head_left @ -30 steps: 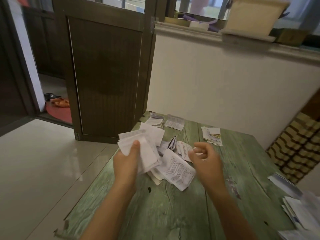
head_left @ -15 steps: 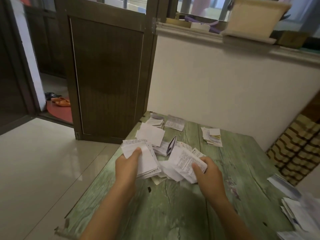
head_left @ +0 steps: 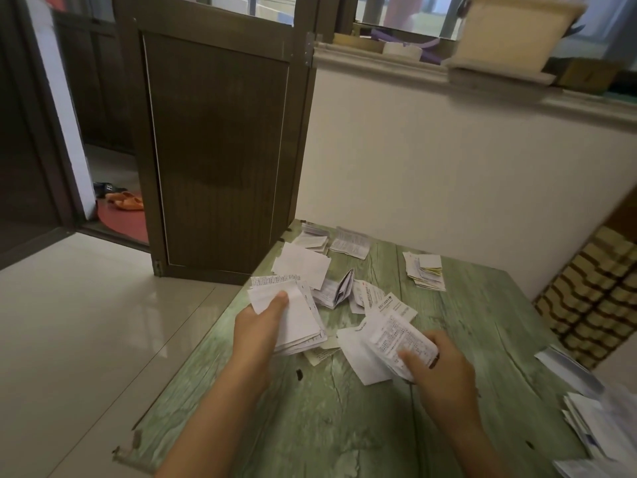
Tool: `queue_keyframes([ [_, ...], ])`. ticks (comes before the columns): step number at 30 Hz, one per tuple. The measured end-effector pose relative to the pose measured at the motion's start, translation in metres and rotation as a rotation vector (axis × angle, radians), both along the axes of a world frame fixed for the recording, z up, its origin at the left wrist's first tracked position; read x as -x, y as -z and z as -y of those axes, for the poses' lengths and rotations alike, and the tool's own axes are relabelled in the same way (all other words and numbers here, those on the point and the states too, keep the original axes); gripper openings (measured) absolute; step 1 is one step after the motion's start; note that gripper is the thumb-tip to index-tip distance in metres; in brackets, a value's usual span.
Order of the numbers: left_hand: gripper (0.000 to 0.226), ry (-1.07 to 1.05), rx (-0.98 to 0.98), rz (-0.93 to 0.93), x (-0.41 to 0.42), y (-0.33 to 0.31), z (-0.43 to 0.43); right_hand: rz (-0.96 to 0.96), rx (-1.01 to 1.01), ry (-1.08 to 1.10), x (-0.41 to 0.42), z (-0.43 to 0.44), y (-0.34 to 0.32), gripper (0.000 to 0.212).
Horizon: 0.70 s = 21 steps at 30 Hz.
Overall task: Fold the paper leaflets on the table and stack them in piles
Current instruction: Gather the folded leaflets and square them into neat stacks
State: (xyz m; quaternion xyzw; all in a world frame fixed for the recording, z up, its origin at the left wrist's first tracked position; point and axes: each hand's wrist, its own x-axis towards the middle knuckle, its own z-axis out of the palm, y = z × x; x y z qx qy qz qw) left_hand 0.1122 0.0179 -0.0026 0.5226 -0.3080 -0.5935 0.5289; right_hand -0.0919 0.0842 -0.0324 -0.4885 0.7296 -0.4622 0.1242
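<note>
Green tabletop [head_left: 344,426] spreads beneath us. Our left hand [head_left: 258,326] grips a leaflet stack [head_left: 300,315], thumb on top. The curled fingers [head_left: 410,360] of our right hand [head_left: 444,370] pinch one printed leaflet [head_left: 396,338].

At the table's [head_left: 327,426] right end, a blurred heap of papers [head_left: 599,429] runs off the picture's edge. Left of the table's middle, the stack of leaflets [head_left: 296,315] hides the left hand's [head_left: 256,331] fingers.

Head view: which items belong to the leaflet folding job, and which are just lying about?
Job: left hand holding a leaflet stack; right hand pinching a printed leaflet; loose leaflets mid-table; small piles at the far edge; paper heap at the right edge; green table.
Lying about: planter on the sill; orange sandals; red mat; brown door.
</note>
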Motion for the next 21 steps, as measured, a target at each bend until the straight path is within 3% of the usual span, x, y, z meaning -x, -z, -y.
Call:
queue_keyframes([
  [5,0.016,0.031,-0.006,-0.015,0.001,0.000,-0.002,-0.052,0.062,0.086,-0.004,-0.005,0.000,0.006],
  [9,0.015,0.050,-0.001,-0.008,0.001,0.000,-0.001,0.121,0.337,0.078,-0.027,-0.014,-0.026,0.004],
  [12,0.008,0.087,-0.033,0.011,0.007,0.000,-0.004,0.105,0.487,0.031,-0.062,-0.005,-0.033,0.014],
  [16,0.017,0.150,-0.022,0.097,0.018,-0.002,-0.009,-0.183,0.638,0.030,-0.095,0.017,-0.025,0.003],
  [18,0.021,0.152,-0.015,0.088,0.021,-0.002,-0.010,-0.352,0.654,-0.014,-0.102,0.028,-0.018,0.015],
  [21,0.027,0.204,-0.001,-0.149,0.026,-0.006,-0.015,-0.522,0.562,-0.117,-0.110,0.032,-0.012,0.030],
])
